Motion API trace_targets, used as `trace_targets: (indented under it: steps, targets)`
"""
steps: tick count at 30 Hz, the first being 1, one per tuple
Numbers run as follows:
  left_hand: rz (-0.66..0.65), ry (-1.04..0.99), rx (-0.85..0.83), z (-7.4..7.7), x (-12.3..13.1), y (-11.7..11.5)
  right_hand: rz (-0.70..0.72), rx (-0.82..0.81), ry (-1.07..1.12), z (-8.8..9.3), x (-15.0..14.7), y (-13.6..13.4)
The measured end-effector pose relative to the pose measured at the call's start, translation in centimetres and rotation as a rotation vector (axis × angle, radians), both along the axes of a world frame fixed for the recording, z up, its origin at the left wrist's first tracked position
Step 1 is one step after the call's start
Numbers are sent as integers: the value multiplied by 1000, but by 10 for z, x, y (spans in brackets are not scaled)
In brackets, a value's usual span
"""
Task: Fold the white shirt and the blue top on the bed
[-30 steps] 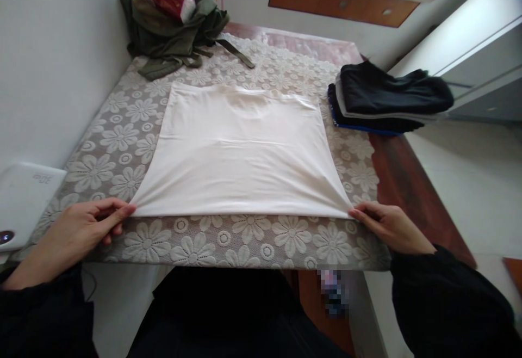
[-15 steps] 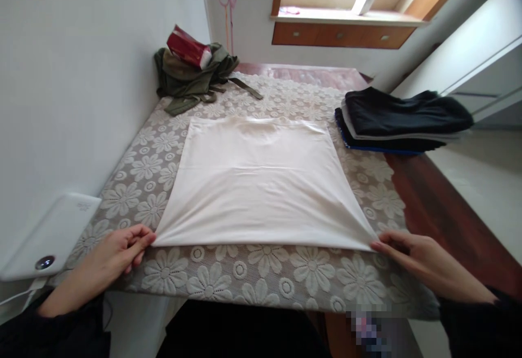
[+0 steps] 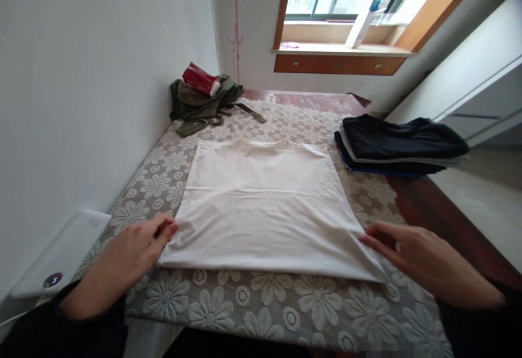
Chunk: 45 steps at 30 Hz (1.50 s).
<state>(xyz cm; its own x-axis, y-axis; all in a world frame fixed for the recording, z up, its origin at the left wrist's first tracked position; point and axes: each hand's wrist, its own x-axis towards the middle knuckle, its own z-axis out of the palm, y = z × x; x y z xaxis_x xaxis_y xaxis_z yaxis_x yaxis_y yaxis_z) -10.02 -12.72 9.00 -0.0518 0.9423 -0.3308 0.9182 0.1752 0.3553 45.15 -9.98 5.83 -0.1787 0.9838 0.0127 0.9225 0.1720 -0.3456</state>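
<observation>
A white folded garment (image 3: pixel 265 205) lies flat at the centre of the table (image 3: pixel 424 205), on a floral lace tablecloth (image 3: pixel 244 303). The left hand (image 3: pixel 134 249) rests at the garment's near-left edge, fingers loosely extended and holding nothing; the right hand (image 3: pixel 416 254) lies at its near-right edge, likewise relaxed and empty. A stack of dark folded clothes (image 3: pixel 399 143) sits at far right, an olive bag (image 3: pixel 202 105) at far left.

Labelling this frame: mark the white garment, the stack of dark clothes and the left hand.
white garment (image 3: pixel 265 205), head view, middle of the flat cloth.
stack of dark clothes (image 3: pixel 402 143), head view, top black piece.
left hand (image 3: pixel 136 246), head view, back of the hand.
</observation>
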Motion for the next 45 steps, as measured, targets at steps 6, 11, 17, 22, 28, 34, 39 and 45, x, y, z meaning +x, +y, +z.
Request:
trace_targets:
  steps: [6, 11, 17, 22, 28, 34, 39, 45]
  targets:
    - [-426, 97, 86, -18, 108, 108, 330, -63, -139, -1, -124, 140]
    - [-315, 204, 78, -45, 141, 201, 92, -165, -307, -39, -175, 221]
    - [-354, 214, 82, -46, 122, 246, 77, -110, -293, -54, -170, 243]
    - [-420, 191, 96, -40, 116, 269, 56, -163, -318, -48, -179, 251]
    - [-361, 188, 228, -71, 126, 254, 28, -69, -246, -61, -187, 244]
    - [-368, 150, 334, -82, 120, 256, 54, 28, -222, -63, -183, 244]
    - [-550, 117, 337, -84, 118, 260, 334, 70, -244, -71, -181, 246]
    - [-544, 106, 347, -86, 119, 260, 341, 46, -219, -76, -179, 248]
